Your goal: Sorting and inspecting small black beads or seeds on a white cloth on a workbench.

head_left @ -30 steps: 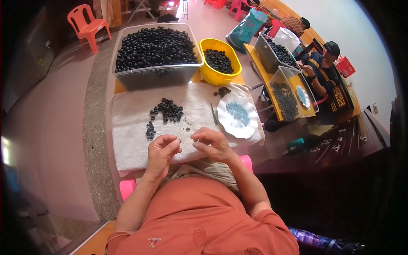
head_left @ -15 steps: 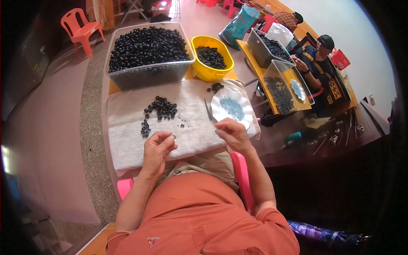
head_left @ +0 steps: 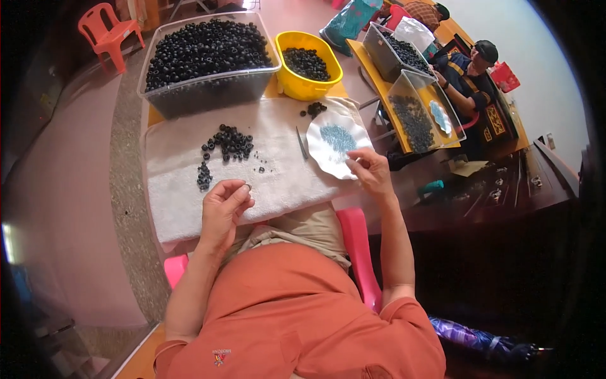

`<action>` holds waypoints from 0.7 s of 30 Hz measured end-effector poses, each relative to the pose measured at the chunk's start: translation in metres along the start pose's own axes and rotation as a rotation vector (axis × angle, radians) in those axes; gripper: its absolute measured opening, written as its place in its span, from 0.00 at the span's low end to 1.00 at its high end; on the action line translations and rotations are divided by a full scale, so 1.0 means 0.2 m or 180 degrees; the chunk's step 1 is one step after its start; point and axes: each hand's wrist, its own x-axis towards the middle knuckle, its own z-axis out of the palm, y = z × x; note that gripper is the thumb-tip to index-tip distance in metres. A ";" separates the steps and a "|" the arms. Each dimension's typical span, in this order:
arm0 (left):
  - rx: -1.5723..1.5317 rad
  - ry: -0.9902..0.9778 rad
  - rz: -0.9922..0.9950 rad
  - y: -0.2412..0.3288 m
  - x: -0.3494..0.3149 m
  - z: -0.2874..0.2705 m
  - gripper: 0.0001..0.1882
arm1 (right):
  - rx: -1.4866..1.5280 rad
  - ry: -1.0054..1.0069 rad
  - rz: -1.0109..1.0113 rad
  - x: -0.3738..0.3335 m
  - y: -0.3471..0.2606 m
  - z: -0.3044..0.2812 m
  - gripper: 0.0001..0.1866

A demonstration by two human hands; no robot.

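My left hand (head_left: pixel 221 211) is closed in a pinch over the near part of a white cloth (head_left: pixel 284 189), with a small dark ring (head_left: pixel 248 187) between thumb and fingertips. At the near right edge of a white scalloped plate (head_left: pixel 323 163), my right hand (head_left: pixel 374 174) has thumb and forefinger pressed together; whatever they hold is too small to name. Tiny light-blue pieces (head_left: pixel 339 137) lie spread on that plate. Left of it rests a thin pointed tool, seemingly tweezers (head_left: pixel 302 143). A loose heap of black ring-shaped parts (head_left: pixel 235 145) and a smaller cluster (head_left: pixel 204 177) lie beyond my left hand.
A clear bin (head_left: pixel 208 95) and a yellow tub (head_left: pixel 304 90), both holding black parts, stand along the table's far side. Some black parts (head_left: pixel 314 110) sit beside the plate. To the right, a person (head_left: pixel 470 76) works at another table (head_left: pixel 404 129). A red chair (head_left: pixel 110 35) stands far left.
My right hand has moved right, from left of the plate's near edge to its near right edge. The left hand keeps its pinch on the ring. The whole view has shifted slightly.
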 end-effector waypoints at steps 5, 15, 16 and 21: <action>0.0036 -0.0008 -0.0007 0.00 0.00 0.00 0.06 | -0.0098 -0.0051 0.0011 0.03 0.04 -0.02 0.08; 0.0095 -0.0032 -0.0025 -0.01 0.00 0.00 0.07 | -0.1086 -0.0366 -0.0420 0.10 0.09 -0.01 0.10; 0.0089 -0.0027 -0.0024 -0.01 0.00 0.00 0.07 | -0.1303 -0.0440 -0.0361 0.11 0.07 0.00 0.10; 0.0103 -0.0091 -0.0025 -0.01 0.00 0.00 0.07 | -0.1862 -0.0682 -0.0397 0.16 -0.01 0.04 0.09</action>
